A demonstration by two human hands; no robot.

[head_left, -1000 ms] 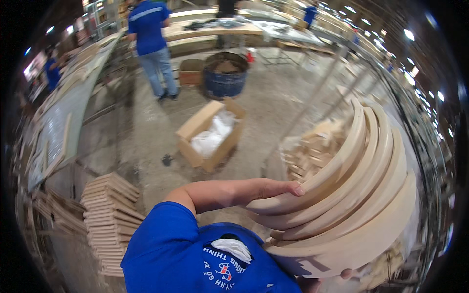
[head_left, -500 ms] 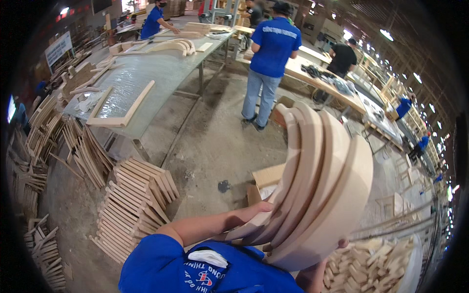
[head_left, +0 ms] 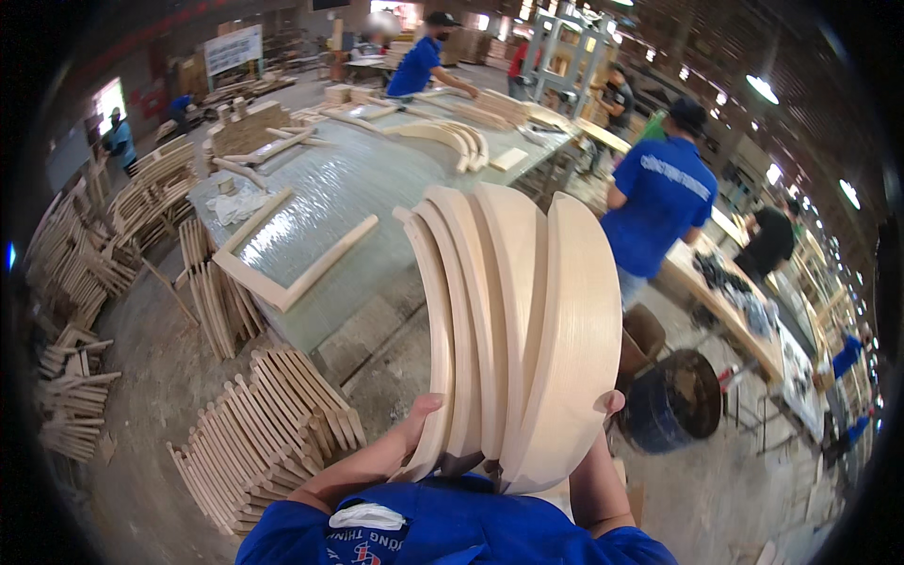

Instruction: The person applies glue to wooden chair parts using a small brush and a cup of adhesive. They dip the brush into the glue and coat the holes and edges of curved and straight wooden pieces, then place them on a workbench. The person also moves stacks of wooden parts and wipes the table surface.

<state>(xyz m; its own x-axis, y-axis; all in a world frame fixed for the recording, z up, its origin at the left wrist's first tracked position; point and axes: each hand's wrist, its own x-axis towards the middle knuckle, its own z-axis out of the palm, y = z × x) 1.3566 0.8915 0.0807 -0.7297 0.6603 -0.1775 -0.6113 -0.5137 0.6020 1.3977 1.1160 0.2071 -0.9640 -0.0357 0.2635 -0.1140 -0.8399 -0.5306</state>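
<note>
I carry a stack of several curved pale wooden pieces (head_left: 513,330) upright in front of my chest. My left hand (head_left: 419,419) presses against the stack's left side near its lower end, thumb up. My right hand (head_left: 607,407) holds the right side, with only a fingertip and the forearm showing past the wood. The bottom of the stack rests against my blue shirt (head_left: 452,527).
A long grey worktable (head_left: 358,188) with wooden strips and curved parts lies ahead. Piles of curved wooden pieces (head_left: 264,433) cover the floor at left. A person in blue (head_left: 659,202) stands at a bench on the right, near a dark round bin (head_left: 673,400). Other workers stand farther back.
My view has swung left across the workshop with the stack held; the worktable is now straight ahead and the person in blue has shifted to the right.
</note>
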